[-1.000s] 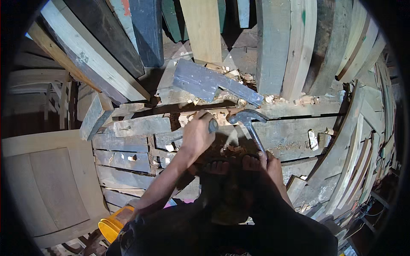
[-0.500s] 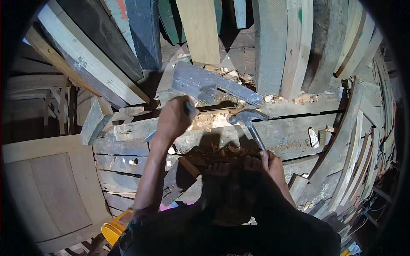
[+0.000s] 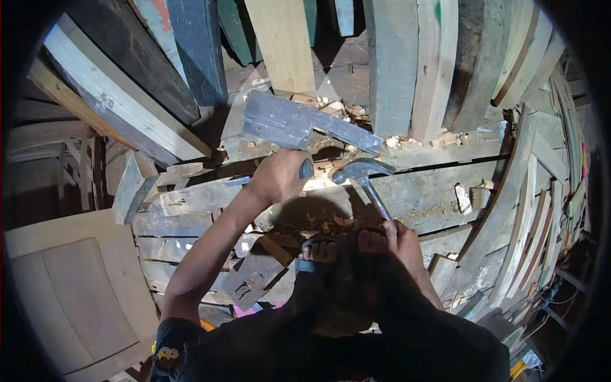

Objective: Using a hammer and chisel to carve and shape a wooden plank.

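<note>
Hammer (image 3: 363,178), steel claw head on a slim shaft, clamped in right hand (image 3: 404,245); left hand (image 3: 280,178) presses grey plank (image 3: 299,124).

Weathered pallet boards (image 3: 433,191) bear wood chips (image 3: 331,223) and a grey plank (image 3: 299,124).

1. Painted planks (image 3: 388,57) leaned upright at twelve o'clock.
2. A pale wooden panel (image 3: 70,286) lay at eight o'clock.
3. Wood chips (image 3: 445,137) were scattered at two o'clock.
4. Curved slats (image 3: 541,210) were stacked at three o'clock.
</note>
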A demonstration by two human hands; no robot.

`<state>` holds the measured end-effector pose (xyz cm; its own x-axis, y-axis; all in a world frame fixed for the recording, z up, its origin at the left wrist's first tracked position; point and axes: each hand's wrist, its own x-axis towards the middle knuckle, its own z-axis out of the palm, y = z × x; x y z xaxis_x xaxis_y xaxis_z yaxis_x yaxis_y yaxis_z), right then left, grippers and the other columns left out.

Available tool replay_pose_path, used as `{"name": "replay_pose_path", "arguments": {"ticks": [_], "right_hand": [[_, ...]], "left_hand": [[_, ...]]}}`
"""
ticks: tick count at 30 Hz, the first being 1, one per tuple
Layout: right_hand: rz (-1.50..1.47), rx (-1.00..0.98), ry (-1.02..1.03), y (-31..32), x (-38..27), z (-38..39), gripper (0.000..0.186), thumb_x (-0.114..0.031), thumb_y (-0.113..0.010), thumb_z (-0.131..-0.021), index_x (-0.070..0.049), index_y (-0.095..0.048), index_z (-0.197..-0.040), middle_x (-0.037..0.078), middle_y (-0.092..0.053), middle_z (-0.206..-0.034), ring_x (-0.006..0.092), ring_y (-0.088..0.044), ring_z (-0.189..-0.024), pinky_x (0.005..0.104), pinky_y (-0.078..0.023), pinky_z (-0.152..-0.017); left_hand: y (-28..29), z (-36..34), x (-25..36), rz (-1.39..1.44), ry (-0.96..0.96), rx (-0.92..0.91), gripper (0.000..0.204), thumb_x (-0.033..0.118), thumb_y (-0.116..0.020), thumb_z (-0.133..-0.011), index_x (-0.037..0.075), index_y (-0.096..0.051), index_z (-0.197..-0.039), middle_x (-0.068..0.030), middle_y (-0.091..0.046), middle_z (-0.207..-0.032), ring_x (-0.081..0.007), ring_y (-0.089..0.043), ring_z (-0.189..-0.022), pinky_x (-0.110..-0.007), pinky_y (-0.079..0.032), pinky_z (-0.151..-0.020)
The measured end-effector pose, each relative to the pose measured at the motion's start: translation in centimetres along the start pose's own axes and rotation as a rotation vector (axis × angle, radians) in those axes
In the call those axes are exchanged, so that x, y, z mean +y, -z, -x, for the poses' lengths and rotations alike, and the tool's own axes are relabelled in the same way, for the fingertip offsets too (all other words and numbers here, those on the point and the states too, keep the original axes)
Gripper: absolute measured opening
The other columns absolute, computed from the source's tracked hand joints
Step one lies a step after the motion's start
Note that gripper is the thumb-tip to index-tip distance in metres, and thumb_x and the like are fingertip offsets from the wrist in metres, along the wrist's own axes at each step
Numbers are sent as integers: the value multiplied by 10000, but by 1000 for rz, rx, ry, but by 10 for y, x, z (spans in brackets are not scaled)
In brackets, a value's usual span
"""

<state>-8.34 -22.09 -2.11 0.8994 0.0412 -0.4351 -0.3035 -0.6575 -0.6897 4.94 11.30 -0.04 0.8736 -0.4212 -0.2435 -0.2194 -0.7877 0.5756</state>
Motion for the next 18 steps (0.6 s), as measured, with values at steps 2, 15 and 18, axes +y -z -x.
{"name": "replay_pose_path", "arguments": {"ticks": [2,15,18], "right_hand": [[35,-29,-35,1,1,-1,512,-443,-533,-1084,35,-716,-1051,324,-670,-777,530,-679,-766,573,-519,-674],[-1,5,-4,1,-3,2,556,-472,-501,-1087,38,-722,-1094,327,-685,-832,531,-683,-844,559,-526,-739],[19,-36,-65,2,-1,3,531,-450,-514,-1087,38,-723,-1080,332,-678,-827,535,-678,-841,558,-523,-728]], "left_hand": [[-4,0,0,-41,4,27,271,117,-722,-791,30,-712,-1047,-219,-729,-1035,-447,-683,-991,-497,-561,-884],[16,-10,13,-266,-49,-99,450,253,-747,-745,-2,-680,-1110,-251,-706,-1079,-471,-673,-999,-538,-548,-868],[57,-14,9,-9,268,356,312,257,-780,-938,-39,-683,-947,-196,-670,-750,-246,-672,-675,-380,-550,-662]]}}
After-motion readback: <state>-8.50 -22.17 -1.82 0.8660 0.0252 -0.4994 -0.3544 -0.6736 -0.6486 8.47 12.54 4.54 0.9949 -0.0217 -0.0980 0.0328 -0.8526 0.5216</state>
